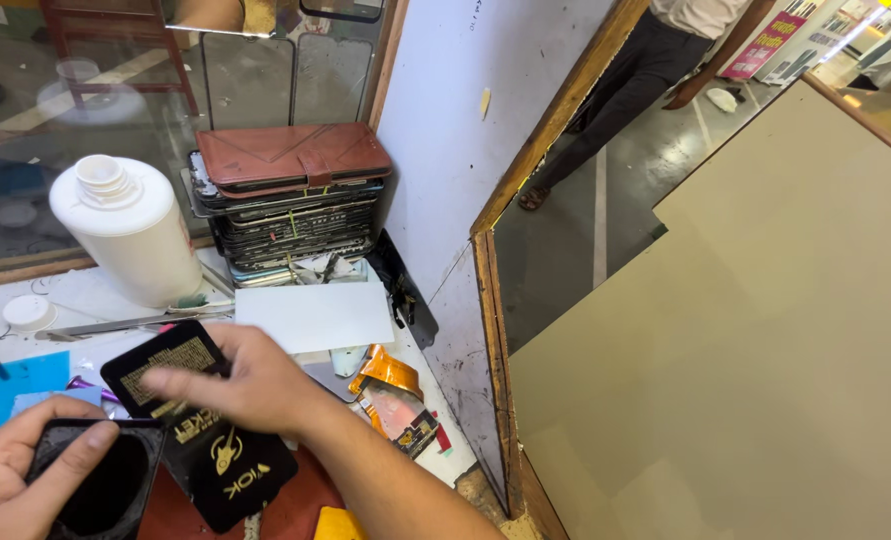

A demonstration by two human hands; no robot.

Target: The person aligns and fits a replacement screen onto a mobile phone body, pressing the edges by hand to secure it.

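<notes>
My right hand (250, 380) pinches a flat black packet with gold print (205, 440), thumb on its face, low in the head view. To its left, my left hand (10, 475) grips a black phone case (100, 490) by its upper edge, thumb lying across the rim. The packet overlaps the case's right side. Both sit over a reddish-brown mat (295, 500) at the counter's front edge.
A white plastic bottle (130, 235) stands open, its cap (27, 312) beside it. A stack of phones topped by a brown wallet case (290, 160) sits behind a white card (315, 315). Tweezers (115, 324), orange packets (390, 385), a blue sheet (5, 390). A person's leg (625, 85) stands beyond the counter.
</notes>
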